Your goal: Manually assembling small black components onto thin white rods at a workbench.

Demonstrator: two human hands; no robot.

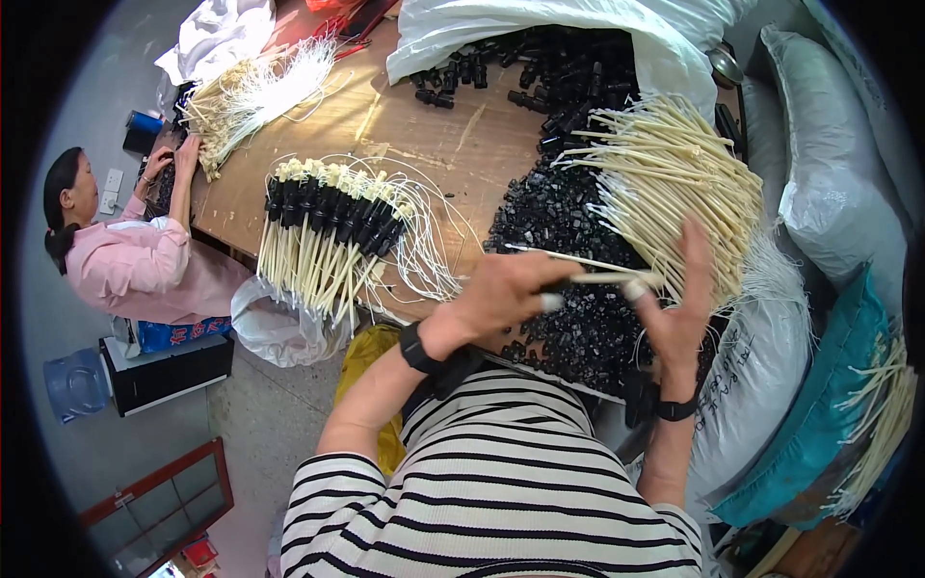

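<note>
Over a heap of small black plastic parts (549, 226), my left hand (501, 294) is closed on a thin cream tube (602, 278), blurred by motion. A second thin stick with a white tip (559, 255) runs beside it; which fingers bear it, I cannot tell. My right hand (679, 308) is at the tube's other end, thumb and fingers spread wide apart and smeared. Its fingers are over a large pile of cream tubes with white wire ends (684, 193). Pale coverings show on my left fingertip and right thumb.
Left on the table (424, 135) lies a bundle of tubes fitted with black sockets (332, 217). A white sack (540, 19) spills black sockets at the back. Stuffed sacks (838, 164) crowd the right side. A co-worker in pink (145, 265) works at the table's left end.
</note>
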